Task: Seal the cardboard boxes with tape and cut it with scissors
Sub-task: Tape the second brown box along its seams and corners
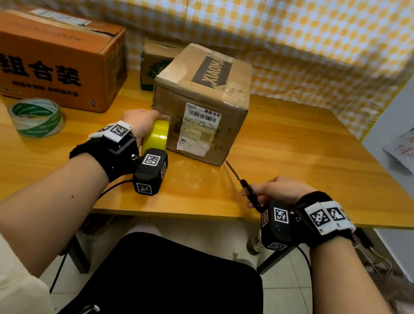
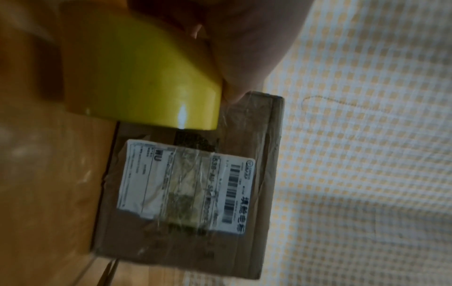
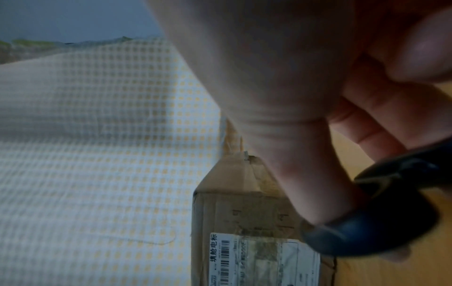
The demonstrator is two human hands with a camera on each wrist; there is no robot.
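Observation:
A brown cardboard box (image 1: 209,95) with a white shipping label (image 1: 199,128) stands mid-table, clear tape stuck over its front face (image 2: 193,185). My left hand (image 1: 141,121) grips a yellow tape roll (image 1: 157,134) held against the box's front left edge; the roll (image 2: 137,77) fills the upper left of the left wrist view. My right hand (image 1: 279,189) holds black-handled scissors (image 1: 248,190), blades pointing at the box's lower right corner. In the right wrist view my thumb sits through the dark handle loop (image 3: 371,232), with the box (image 3: 244,212) behind it.
An orange carton (image 1: 51,58) stands at the back left, with a small brown box (image 1: 154,64) behind the taped one. A green-printed clear tape roll (image 1: 37,116) lies at the left of the wooden table (image 1: 308,156). A checked cloth hangs behind.

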